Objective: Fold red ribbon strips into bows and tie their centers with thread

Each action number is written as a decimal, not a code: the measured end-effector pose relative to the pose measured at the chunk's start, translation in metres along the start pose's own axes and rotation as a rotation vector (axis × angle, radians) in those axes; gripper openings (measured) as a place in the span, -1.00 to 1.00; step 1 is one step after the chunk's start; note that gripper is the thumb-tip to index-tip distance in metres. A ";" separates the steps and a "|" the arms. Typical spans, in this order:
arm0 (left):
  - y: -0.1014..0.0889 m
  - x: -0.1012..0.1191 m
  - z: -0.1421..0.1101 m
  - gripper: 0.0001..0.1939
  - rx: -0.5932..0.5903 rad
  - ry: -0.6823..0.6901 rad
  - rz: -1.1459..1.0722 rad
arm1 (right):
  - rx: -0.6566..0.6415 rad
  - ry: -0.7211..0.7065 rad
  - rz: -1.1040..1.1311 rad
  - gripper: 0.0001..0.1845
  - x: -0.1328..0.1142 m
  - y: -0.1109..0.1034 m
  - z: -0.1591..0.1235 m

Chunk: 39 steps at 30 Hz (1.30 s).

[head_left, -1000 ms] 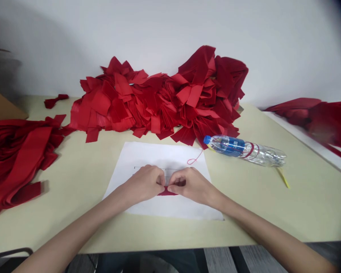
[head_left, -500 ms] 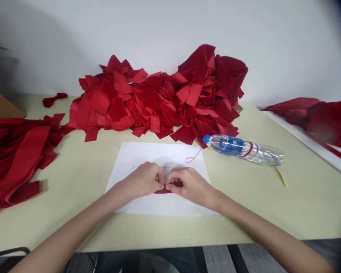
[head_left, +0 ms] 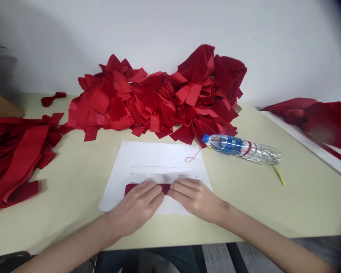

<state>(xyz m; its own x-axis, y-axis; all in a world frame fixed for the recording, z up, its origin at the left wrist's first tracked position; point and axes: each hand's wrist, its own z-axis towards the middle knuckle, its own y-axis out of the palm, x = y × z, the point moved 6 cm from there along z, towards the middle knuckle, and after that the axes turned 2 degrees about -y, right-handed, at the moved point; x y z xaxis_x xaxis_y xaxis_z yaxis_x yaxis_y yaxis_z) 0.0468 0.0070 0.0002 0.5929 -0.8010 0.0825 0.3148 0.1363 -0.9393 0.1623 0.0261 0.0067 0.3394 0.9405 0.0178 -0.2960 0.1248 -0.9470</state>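
Red strip (head_left: 166, 189) lies on white paper (head_left: 156, 153), left hand (head_left: 142, 203) and right hand (head_left: 194, 196) both on it; pinched or just pressed, can't tell. Right hand hides its right end. Right: bottle (head_left: 230, 145) near paper. Far: red heap (head_left: 153, 100). Left: red bundle (head_left: 19, 151).

A cloth strip (head_left: 165, 187) lies across a sheet of paper (head_left: 156, 153) at the near side of a tabletop (head_left: 261, 212), the left hand (head_left: 139, 206) and right hand (head_left: 194, 196) set over it side by side, a section of strip showing between them. Behind the sheet, a heap of cloth pieces (head_left: 156, 102) stretches along the wall (head_left: 147, 30). A bottle (head_left: 244, 148) lies on its side beyond the sheet's far right corner, in front of the heap's right end; a thread loop (head_left: 195, 154) rests near that corner. At left sits a pile of cloth strips (head_left: 31, 148), a single cloth piece (head_left: 53, 99) behind it; at far right, more cloth (head_left: 324, 119) lies on a board (head_left: 307, 140).
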 end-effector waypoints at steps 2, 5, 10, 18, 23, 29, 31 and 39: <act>0.000 -0.004 0.001 -0.77 -0.019 -0.068 -0.052 | -0.027 0.039 0.005 -0.76 0.001 -0.001 0.001; 0.002 -0.009 0.005 -0.80 -0.082 -0.153 -0.114 | -0.082 0.046 0.000 -0.78 0.001 0.002 0.004; 0.003 -0.010 0.009 -0.81 -0.141 -0.213 -0.108 | -0.114 0.064 -0.054 -0.81 0.001 0.003 0.007; 0.004 -0.012 0.012 -0.77 -0.185 -0.223 -0.071 | -0.182 -0.029 -0.187 -0.81 -0.008 -0.002 0.009; 0.003 -0.015 0.014 -0.76 -0.186 -0.261 -0.119 | -0.169 -0.070 -0.267 -0.83 -0.010 0.001 0.013; 0.003 -0.014 0.014 -0.75 -0.106 -0.255 -0.057 | -0.140 -0.052 -0.224 -0.83 -0.004 0.008 0.017; 0.004 -0.013 0.014 -0.76 -0.094 -0.243 -0.025 | -0.158 -0.024 -0.189 -0.80 0.000 0.006 0.018; 0.001 -0.023 0.019 -0.77 -0.125 -0.341 -0.135 | -0.214 0.108 -0.011 -0.75 0.014 0.001 0.025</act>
<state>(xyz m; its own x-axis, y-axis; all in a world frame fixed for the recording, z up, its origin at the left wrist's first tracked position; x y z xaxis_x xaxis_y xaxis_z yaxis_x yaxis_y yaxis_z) 0.0477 0.0366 0.0034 0.7714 -0.5642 0.2943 0.3267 -0.0457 -0.9440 0.1448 0.0475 0.0141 0.4382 0.8989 0.0050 -0.0993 0.0539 -0.9936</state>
